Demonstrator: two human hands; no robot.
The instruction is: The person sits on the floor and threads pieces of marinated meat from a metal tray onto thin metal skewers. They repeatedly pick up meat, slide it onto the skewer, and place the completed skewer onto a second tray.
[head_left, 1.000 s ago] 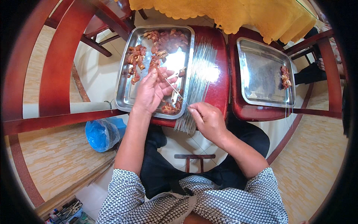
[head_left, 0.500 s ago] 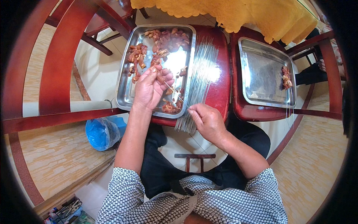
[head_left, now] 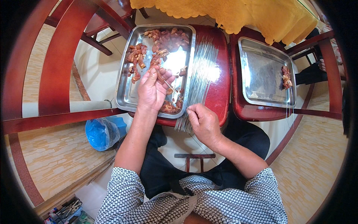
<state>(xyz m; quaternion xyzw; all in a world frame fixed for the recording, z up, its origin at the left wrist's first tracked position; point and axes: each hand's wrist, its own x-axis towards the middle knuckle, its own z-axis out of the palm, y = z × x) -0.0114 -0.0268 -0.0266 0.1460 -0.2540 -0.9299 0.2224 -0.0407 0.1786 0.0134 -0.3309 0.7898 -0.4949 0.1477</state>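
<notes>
Holding a strip of raw meat [head_left: 159, 75] with the thumb and fingers of the left hand [head_left: 153, 91], with the palm turned up and the fingers half curled. Pinching a thin metal skewer [head_left: 172, 89] near its lower end between the thumb and forefinger of the right hand [head_left: 206, 125], with the other fingers folded in. Keeping the meat over the big metal tray [head_left: 128, 95], at the upper end of the slanting skewer. Not being able to tell how far inside the meat the tip is reaching, being hidden by the fingers.

Compared with half a second ago, bringing the left wrist a little to the right and the right knuckles a little to the left, so working with less space between the hands. Still gripping the same skewer and the same meat as before.

Leaving everything else as in the earlier frames: seeing the meat pile [head_left: 171, 39] in the far part of the big tray, the bundle of skewers [head_left: 201, 71] lying beside it on the red chair [head_left: 220, 93], and the skewered meat [head_left: 286, 77] resting at the right side of the second tray [head_left: 263, 71], with bare skewer ends sticking out over the near rim.
</notes>
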